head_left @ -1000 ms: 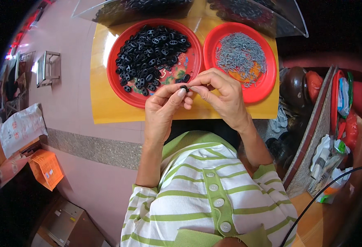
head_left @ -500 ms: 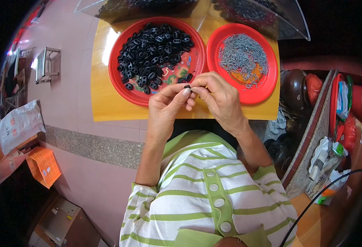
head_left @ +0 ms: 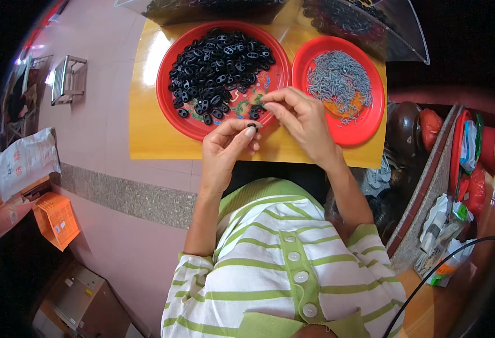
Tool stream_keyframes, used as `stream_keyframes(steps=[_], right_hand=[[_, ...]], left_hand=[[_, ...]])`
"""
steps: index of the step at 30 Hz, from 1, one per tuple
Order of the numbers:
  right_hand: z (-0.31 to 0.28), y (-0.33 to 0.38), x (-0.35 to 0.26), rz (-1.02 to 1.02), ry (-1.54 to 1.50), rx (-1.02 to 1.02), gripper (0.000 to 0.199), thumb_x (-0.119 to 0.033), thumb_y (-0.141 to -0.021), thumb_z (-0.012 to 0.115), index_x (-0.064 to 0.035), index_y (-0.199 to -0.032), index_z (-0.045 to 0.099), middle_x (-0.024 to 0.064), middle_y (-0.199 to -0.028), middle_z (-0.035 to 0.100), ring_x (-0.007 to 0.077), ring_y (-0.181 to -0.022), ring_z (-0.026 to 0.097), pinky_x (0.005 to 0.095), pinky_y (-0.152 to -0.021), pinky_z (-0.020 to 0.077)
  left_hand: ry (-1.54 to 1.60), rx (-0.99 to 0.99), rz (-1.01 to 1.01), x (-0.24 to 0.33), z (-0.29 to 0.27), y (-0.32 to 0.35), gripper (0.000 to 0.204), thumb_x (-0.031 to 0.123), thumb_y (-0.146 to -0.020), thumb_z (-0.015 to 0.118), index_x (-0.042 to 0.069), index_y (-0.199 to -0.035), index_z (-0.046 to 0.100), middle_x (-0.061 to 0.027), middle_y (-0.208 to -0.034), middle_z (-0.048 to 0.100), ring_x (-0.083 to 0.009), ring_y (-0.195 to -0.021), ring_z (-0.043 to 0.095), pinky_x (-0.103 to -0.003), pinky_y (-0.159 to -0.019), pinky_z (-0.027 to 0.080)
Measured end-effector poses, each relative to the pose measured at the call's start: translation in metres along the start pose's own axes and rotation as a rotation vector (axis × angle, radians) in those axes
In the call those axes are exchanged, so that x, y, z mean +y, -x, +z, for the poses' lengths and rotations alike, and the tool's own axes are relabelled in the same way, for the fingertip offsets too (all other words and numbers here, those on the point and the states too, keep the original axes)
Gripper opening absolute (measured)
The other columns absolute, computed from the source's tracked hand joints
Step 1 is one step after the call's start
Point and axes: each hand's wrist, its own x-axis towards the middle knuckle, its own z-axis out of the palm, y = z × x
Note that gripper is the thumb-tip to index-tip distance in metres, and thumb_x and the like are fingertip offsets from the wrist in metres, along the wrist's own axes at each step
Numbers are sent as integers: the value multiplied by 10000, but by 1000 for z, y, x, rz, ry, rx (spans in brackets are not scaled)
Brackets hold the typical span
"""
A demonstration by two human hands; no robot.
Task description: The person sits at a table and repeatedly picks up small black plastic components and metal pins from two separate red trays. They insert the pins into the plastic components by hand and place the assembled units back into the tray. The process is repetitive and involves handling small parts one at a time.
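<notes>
Pinching one small black oval part (head_left: 252,126) at centre frame, the left hand (head_left: 227,147) presents it, likely for fitting. The right hand (head_left: 301,118), fingertips pressed together, nips another beside the red tray (head_left: 171,110) of parts, seemingly for short reach.

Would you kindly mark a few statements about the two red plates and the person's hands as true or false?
1. The left plate holds a heap of black pieces. True.
2. The right plate is filled with black pieces. False: it holds small grey pieces.
3. The left hand pinches a small black piece at its fingertips. True.
4. The right hand lies flat on the floor. False: it is raised over the yellow table, fingertips at the left plate's edge.
5. Both plates sit on the yellow table. True.
</notes>
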Motion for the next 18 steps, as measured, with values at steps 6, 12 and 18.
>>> stream_keyframes(steps=[6,12,18], right_hand=[[12,-26,4,-262,275,-157,94,-129,-800,617,-55,-852,641,85,-808,595,253,-787,606,365,-655,487],[47,-42,20,-332,407,-268,146,-186,-787,635,-93,-898,648,54,-829,588,235,-810,603,360,-645,495],[51,-46,16,-282,409,-267,198,-211,-780,650,-101,-945,637,54,-836,592,231,-766,616,367,-618,494]], left_hand=[[-54,-115,5,1,-4,3,147,105,-884,586,13,-990,629,-37,-855,643,-81,-720,596,-211,-634,490],[-23,-125,-42,4,-8,4,138,103,-875,595,22,-980,635,-35,-845,644,-80,-717,596,-211,-626,492],[36,-166,-31,2,-13,3,136,102,-873,601,18,-974,636,-40,-831,644,-83,-707,597,-213,-615,496]])
